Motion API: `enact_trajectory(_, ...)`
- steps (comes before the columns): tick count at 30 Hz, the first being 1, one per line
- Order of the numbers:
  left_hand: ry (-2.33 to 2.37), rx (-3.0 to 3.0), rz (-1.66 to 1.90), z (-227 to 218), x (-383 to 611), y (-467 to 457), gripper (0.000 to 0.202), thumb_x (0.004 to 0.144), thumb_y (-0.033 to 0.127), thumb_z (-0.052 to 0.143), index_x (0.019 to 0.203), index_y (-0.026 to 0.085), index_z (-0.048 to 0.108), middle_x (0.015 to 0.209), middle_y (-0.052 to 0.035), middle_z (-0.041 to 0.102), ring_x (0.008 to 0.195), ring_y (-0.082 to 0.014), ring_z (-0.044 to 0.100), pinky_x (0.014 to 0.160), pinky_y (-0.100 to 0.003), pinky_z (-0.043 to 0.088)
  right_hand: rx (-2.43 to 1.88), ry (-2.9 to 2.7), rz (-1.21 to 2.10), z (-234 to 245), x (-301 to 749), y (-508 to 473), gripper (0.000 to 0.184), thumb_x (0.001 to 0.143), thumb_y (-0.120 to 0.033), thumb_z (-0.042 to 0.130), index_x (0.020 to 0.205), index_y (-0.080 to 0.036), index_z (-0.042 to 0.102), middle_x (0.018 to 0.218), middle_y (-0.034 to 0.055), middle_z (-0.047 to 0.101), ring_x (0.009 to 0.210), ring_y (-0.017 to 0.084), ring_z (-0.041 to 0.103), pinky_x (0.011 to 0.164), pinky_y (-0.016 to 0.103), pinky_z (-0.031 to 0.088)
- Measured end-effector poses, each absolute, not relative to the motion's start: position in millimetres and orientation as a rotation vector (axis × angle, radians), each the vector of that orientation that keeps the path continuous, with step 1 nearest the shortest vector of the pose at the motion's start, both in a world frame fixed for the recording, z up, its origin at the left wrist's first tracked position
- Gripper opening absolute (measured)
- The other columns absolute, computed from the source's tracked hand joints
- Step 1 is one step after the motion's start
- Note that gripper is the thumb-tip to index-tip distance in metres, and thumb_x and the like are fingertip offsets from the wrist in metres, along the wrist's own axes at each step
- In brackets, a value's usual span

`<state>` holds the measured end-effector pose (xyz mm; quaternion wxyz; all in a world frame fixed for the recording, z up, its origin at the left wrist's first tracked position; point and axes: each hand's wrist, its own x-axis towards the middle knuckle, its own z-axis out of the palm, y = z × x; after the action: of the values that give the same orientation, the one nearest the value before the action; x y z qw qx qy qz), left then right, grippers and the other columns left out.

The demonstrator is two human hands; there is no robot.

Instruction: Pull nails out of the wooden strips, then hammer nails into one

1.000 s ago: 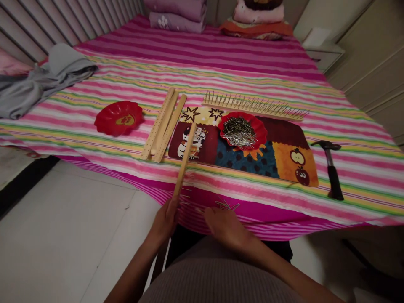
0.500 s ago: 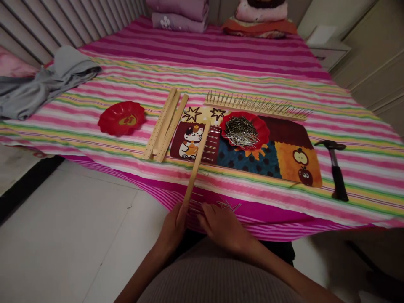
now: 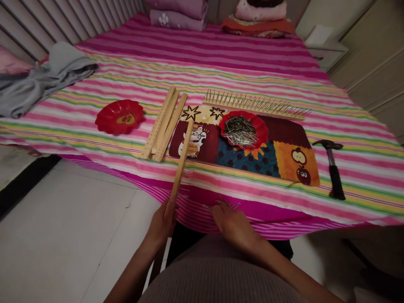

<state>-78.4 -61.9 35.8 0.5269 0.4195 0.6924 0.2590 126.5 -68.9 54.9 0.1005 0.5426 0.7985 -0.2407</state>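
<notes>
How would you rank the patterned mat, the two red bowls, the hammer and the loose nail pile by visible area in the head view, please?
1. Patterned mat
2. Left red bowl and nail-filled red bowl: too alike to rank
3. Hammer
4. Loose nail pile, partly hidden

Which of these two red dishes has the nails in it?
The right dish, standing on the patterned mat: it holds a heap of nails, while none show in the left dish.

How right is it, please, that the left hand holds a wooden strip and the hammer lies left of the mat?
Wrong side: the head view shows the hammer right of the mat; the left hand does hold a wooden strip.
</notes>
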Motion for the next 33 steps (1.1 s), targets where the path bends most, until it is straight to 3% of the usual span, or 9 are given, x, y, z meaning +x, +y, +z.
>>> enact_trajectory(4,1.553,1.058,0.545,39.4,-75.0,-65.7,0.051,0.083,0.068,0.037,0.078,0.020,0.054,0.050,0.0059,0.043,0.039,-0.0112,0.035,0.040,-0.024,0.027,1.860,2.309,-0.615,61.0,126.6,-66.1,0.029,0.095,-0.021,0.044,0.120,-0.011,0.055,0.119,0.0186,0.060,0.098,0.026,0.063,0.075,0.034,0.048)
enact_trajectory(9,1.514,1.190,0.540,42.0,-60.4,-69.7,0.050,0.085,0.064,0.037,0.078,0.020,0.059,0.062,-0.0004,0.057,0.054,-0.0169,0.050,0.051,-0.027,0.038,1.649,2.479,-0.758,64.5,106.2,-64.2,0.029,0.099,-0.029,0.038,0.114,-0.013,0.057,0.104,0.0129,0.067,0.095,0.026,0.064,0.077,0.035,0.048)
enact_trajectory(16,1.440,1.318,0.477,37.3,-61.3,-70.3,0.044,0.088,0.055,0.037,0.081,0.019,0.061,0.072,-0.0034,0.064,0.068,-0.0200,0.057,0.065,-0.030,0.044,1.514,2.414,-0.720,57.4,102.1,-63.9,0.027,0.090,-0.008,0.038,0.106,-0.013,0.060,0.093,0.0129,0.070,0.085,0.026,0.067,0.064,0.033,0.046)
enact_trajectory(19,1.479,1.260,0.516,37.0,-67.6,-69.4,0.045,0.087,0.057,0.038,0.078,0.019,0.059,0.068,-0.0027,0.061,0.061,-0.0183,0.055,0.059,-0.029,0.043,1.491,2.445,-0.710,57.3,116.6,-69.8,0.025,0.089,-0.007,0.041,0.103,-0.014,0.060,0.092,0.0116,0.069,0.089,0.025,0.065,0.067,0.031,0.045)
enact_trajectory(24,1.586,1.065,0.541,40.2,-76.4,-67.9,0.050,0.086,0.066,0.035,0.074,0.020,0.051,0.052,0.0054,0.042,0.039,-0.0110,0.035,0.039,-0.024,0.027,1.728,2.318,-0.643,56.6,134.7,-73.1,0.024,0.096,-0.015,0.038,0.105,-0.014,0.060,0.101,0.0119,0.067,0.087,0.023,0.065,0.067,0.030,0.045)
enact_trajectory(29,1.465,1.148,0.494,42.8,-68.9,-73.3,0.052,0.084,0.068,0.036,0.072,0.020,0.052,0.055,0.0034,0.045,0.046,-0.0126,0.039,0.044,-0.025,0.031,1.798,2.398,-0.650,60.3,115.7,-63.8,0.030,0.098,-0.031,0.042,0.118,-0.014,0.055,0.108,0.0136,0.066,0.092,0.025,0.065,0.071,0.033,0.048)
enact_trajectory(33,1.450,1.209,0.480,43.4,-63.0,-77.3,0.051,0.087,0.064,0.034,0.076,0.018,0.056,0.064,-0.0008,0.054,0.060,-0.0166,0.047,0.056,-0.028,0.039,1.681,2.438,-0.665,57.6,98.5,-57.3,0.026,0.097,-0.019,0.037,0.109,-0.013,0.059,0.096,0.0127,0.069,0.085,0.026,0.067,0.067,0.034,0.048)
